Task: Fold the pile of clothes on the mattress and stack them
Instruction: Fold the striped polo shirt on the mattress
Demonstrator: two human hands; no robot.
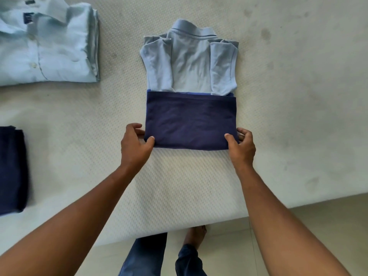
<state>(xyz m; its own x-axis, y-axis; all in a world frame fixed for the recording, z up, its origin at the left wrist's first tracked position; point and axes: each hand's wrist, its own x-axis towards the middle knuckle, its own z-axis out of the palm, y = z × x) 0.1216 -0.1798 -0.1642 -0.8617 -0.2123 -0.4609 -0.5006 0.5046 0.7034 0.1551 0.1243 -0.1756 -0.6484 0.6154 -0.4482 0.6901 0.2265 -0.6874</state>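
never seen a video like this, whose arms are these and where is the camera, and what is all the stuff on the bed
There is no machine here. The one picture comes from a camera worn on a person's head, so the two arms are that person's own. They stand at the edge of a mattress. In front of them lies a polo shirt, light blue at the collar end and dark blue at the near end, its sleeves folded in. The left hand and the right hand each pinch a near corner of the dark blue part. At the far left lies a folded light blue button shirt, and at the left edge a folded dark blue garment.
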